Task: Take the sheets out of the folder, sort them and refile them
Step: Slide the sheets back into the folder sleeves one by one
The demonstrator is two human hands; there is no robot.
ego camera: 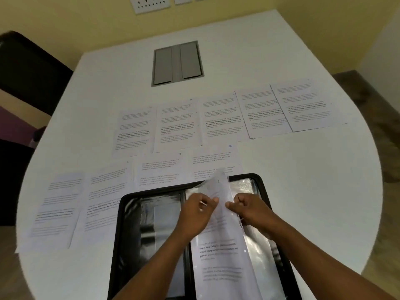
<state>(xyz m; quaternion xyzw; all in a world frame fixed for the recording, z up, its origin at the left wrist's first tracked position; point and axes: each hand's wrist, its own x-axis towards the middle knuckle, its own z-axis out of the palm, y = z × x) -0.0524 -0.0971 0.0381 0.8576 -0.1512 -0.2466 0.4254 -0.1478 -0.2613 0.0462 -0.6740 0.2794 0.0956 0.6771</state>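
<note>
Both hands, the left hand [198, 210] and the right hand [251, 207], pinch 1 printed sheet [218, 245] that is lifted over the open black folder [118, 230] near the front of the white table [303, 191]. 9 more sheets lie flat behind it: 5 in the far row [220, 118] and 4 in the near row [108, 195]. Shiny plastic sleeves [160, 221] fill the folder.

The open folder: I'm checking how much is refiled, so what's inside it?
Inside the black folder lie shiny plastic sleeves. The left hand and right hand pinch one printed sheet over the right side. What lies under that sheet is covered.
</note>
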